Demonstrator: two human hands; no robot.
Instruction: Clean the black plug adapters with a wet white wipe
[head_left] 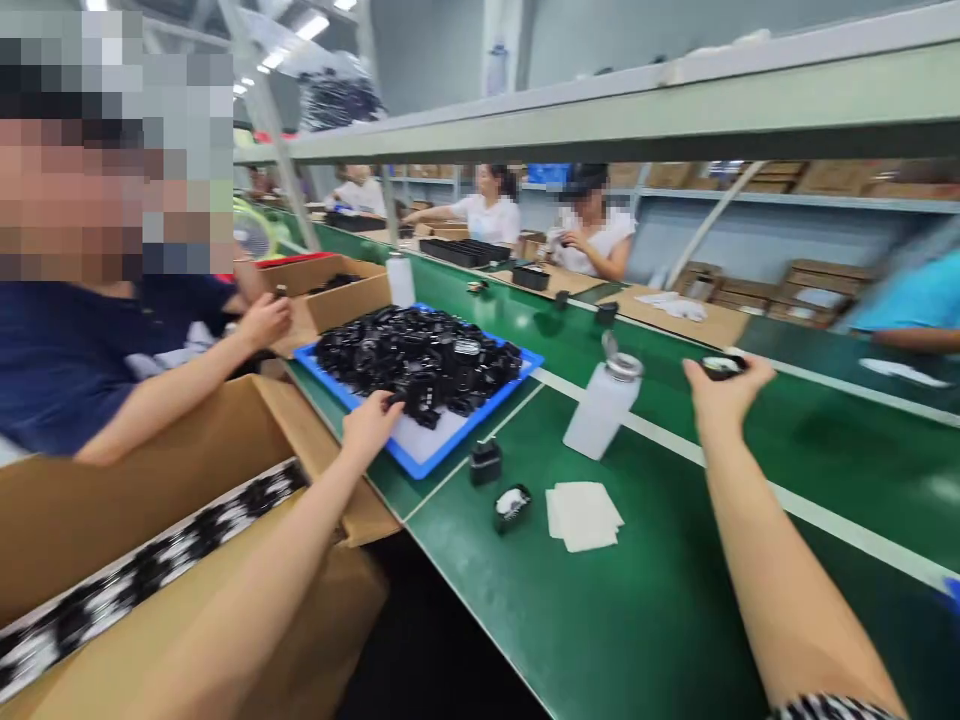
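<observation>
My left hand [367, 430] pinches a small black plastic part [393, 400] at the near edge of a blue-rimmed tray [421, 462]. A heap of glossy black plastic parts [405, 345] fills most of that tray. Out to the right, my right hand [721, 395] is closed on a rounded black plastic part [721, 367] with something pale inside, held above the green bench. Between my hands stand a black block-shaped piece [486, 462] and a black oval piece with a white inside [512, 507]. Pale square sheets [585, 516] lie beside them.
A white bottle with a metal top [604, 405] stands mid-bench [637, 620]. At my left is an open cardboard box [150, 500] of black parts. A co-worker [67, 360] sits close there; other people work across the line. A shelf beam [600, 120] runs overhead.
</observation>
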